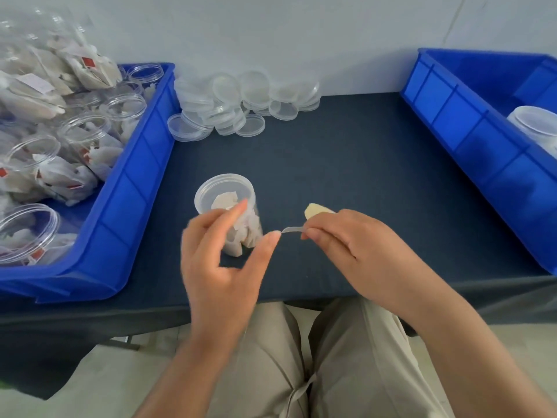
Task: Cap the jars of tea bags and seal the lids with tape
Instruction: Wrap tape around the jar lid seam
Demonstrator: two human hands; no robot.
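Tape [291, 229] stretches in a short strip from the small roll [316, 210], gripped in the curled fingers of the right hand [355, 245], to the thumb tip of the left hand [220, 267], whose thumb and forefinger curve wide apart and pinch nothing. The jar [224, 194] of tea bags, lid on, stands upright toward the bench's [361, 164] front edge, just behind the left hand. Loose lids [241, 101] are heaped at the back edge, between the left bin [135, 191], which holds uncapped jars [87, 131], and the right bin [452, 122].
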